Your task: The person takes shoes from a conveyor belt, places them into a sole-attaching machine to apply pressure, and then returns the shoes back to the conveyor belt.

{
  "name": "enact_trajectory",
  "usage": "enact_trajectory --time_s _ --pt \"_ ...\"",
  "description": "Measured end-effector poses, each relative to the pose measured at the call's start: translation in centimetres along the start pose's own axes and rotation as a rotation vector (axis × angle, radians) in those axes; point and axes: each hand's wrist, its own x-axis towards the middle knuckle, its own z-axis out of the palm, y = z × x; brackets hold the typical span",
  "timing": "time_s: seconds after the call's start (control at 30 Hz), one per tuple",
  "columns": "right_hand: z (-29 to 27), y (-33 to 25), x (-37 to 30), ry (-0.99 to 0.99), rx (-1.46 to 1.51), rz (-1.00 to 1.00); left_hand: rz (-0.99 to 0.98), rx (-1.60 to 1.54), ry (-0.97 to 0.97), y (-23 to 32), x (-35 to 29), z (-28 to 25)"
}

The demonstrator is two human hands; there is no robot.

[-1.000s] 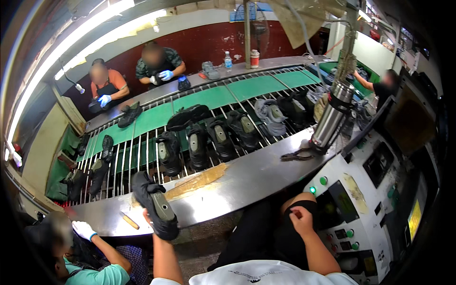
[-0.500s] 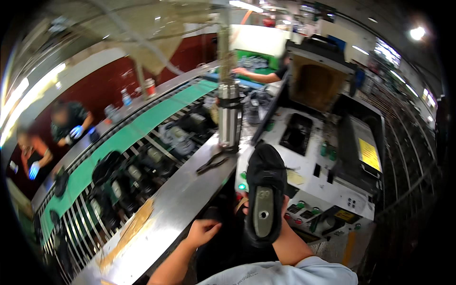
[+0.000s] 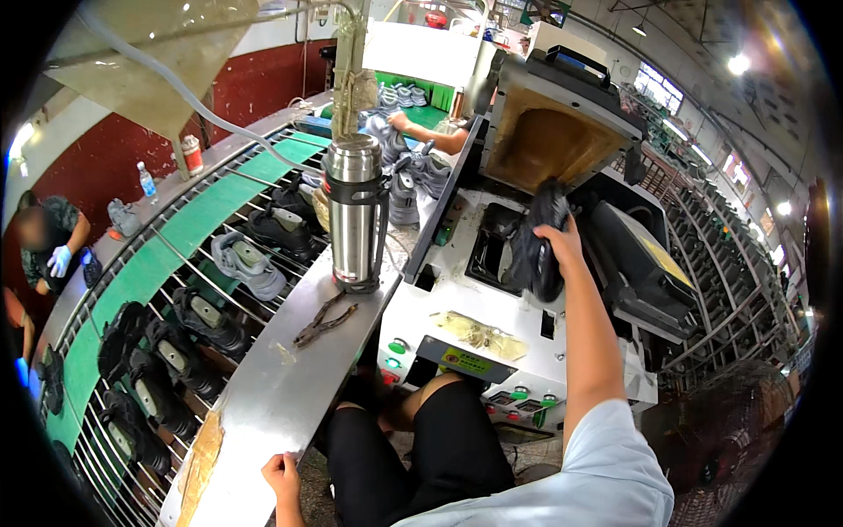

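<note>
Fingers of the right hand grip a black shoe by the dark hole in a white machine, the left hand curls up by the near desk, and this putting-in step seems to need careful aim next.

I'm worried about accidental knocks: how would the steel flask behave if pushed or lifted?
Standing tall and narrow, the steel flask could tip if pushed near its top. Its smooth, shiny metal body looks rigid and perhaps slippery, though the black side handle should offer a surer grip.
</note>
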Motion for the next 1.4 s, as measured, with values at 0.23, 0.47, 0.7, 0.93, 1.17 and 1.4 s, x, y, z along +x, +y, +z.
enact_trajectory --time_s 0.23,0.47,0.7,0.93,1.17,1.4 --pt "9.1 0.7 7.9 -0.083 -0.736 0.171 -0.008 0.018 0.028 -1.0 -1.1 -0.4" --pt "10.7 1.7 7.2 -0.156 -0.944 0.237 0.017 0.038 0.040 -0.4 -0.8 -0.2" --pt "8.0 3.7 -0.3 -0.140 -0.906 -0.124 -0.167 -0.225 0.205 1.1 1.0 2.3" --pt "-4.6 7.7 -8.1 -0.133 -0.783 -0.596 -0.386 -0.690 -0.175 6.5 0.5 14.7" --pt "-20.7 13.2 -4.4 0.247 -0.824 -0.558 -0.457 -1.013 -0.644 16.0 1.9 27.3" --pt "-25.0 12.8 1.8 0.109 -1.100 0.153 -0.477 -0.650 -0.548 12.8 -1.7 17.9"
